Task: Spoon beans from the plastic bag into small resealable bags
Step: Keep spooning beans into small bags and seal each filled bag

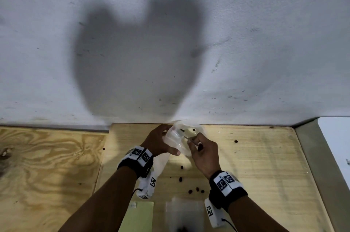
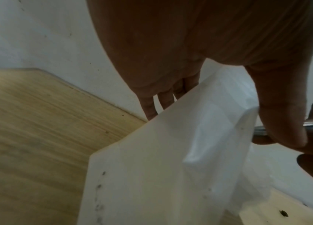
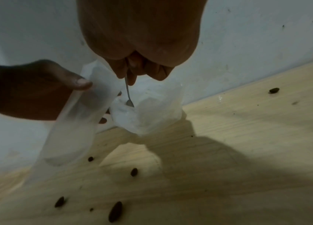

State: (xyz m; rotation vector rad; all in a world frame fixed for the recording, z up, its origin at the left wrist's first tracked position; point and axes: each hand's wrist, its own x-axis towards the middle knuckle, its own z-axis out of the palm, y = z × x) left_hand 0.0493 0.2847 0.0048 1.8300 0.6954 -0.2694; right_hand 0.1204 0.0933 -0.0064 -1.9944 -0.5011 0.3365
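Observation:
At the back of the wooden table [image 1: 255,165], my left hand [image 1: 171,141] pinches the top of a small clear resealable bag [image 1: 162,163], which hangs down limp; its thumb [image 3: 82,83] lies on the near side. In the left wrist view the same small bag [image 2: 161,167] fills the middle. My right hand [image 1: 193,140] grips a thin metal spoon [image 3: 127,92] by the handle. The spoon's bowl dips into the crumpled plastic bag [image 3: 151,112] standing against the wall. A few dark beans [image 1: 194,130] show inside it.
Several loose beans [image 1: 180,179] lie scattered on the table in front of my hands, one more [image 1: 236,141] to the right. A green sheet [image 1: 138,216] and a stack of flat clear bags [image 1: 184,212] lie at the near edge. A white surface [image 1: 337,146] borders the right.

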